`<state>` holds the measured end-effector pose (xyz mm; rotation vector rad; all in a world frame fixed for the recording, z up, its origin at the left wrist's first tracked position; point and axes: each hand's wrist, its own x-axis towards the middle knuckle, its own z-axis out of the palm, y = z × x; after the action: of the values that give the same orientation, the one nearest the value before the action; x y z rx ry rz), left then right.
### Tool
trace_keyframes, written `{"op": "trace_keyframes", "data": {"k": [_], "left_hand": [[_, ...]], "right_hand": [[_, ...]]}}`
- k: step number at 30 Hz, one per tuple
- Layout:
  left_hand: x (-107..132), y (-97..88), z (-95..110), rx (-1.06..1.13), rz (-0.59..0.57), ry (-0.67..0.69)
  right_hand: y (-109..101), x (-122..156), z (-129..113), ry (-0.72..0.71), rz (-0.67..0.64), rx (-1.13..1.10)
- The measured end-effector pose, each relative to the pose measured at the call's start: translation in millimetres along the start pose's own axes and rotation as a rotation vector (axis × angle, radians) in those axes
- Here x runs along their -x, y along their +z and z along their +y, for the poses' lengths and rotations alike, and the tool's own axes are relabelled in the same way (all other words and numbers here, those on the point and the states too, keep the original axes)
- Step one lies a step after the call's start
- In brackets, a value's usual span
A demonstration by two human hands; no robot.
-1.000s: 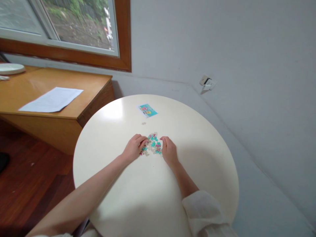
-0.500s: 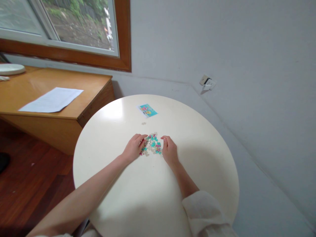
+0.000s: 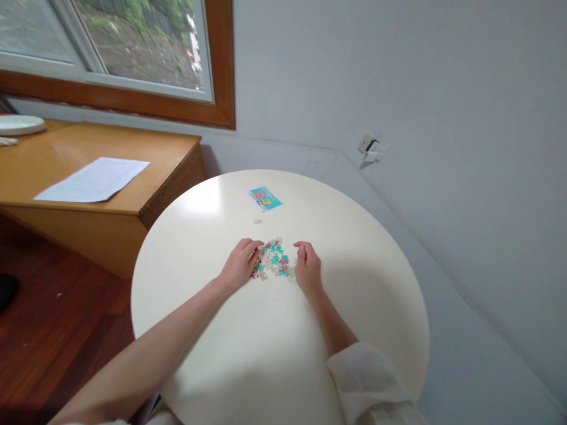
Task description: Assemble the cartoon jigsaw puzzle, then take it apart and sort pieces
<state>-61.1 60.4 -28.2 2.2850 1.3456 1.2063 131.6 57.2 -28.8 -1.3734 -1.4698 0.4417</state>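
A loose pile of small jigsaw puzzle pieces [image 3: 275, 258], turquoise, pink and pale, lies on the round white table [image 3: 248, 348]. At the pile's left edge rests my left hand [image 3: 241, 262], fingers loosely bent and apart, touching or just over the nearest pieces; nothing shows in its grasp. My right hand [image 3: 308, 267] stands on its side at the right edge, its index finger and thumb apart and its other fingers curled. No piece shows in it, and a few pale pieces are close to its palm side.
Beyond the pile lies a turquoise picture card [image 3: 266, 199] with coloured figures, and a lone pale piece [image 3: 258, 222] sits between them. To the left, a wooden desk [image 3: 172, 141] holds a white paper sheet [image 3: 93, 180]. A wall socket [image 3: 372, 149] is at the back right.
My right hand has shifted slightly right, away from the pile, uncovering pale pieces beside it. My left hand has stayed almost still.
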Motion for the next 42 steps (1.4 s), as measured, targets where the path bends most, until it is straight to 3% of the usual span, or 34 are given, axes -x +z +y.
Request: {"op": "trace_keyframes", "data": {"k": [4,7,17,42], "left_hand": [[-1.3,-1.2,2.4,0.01,-0.002,-0.015],[-2.3,-2.6,4.7,0.017,0.0,-0.027],[-1.0,-4.3,8.8,0.03,0.058,-0.064],[-0.1,-5.2,7.0,0.028,0.034,-0.072]], "right_hand": [[-1.7,-8.3,7.3,0.183,0.143,-0.191],[-2.8,-12.6,10.8,0.223,0.197,-0.236],[-2.6,-12.1,11.9,0.238,0.2,-0.273],[-3.6,-12.2,9.9,0.246,0.182,-0.273]]}}
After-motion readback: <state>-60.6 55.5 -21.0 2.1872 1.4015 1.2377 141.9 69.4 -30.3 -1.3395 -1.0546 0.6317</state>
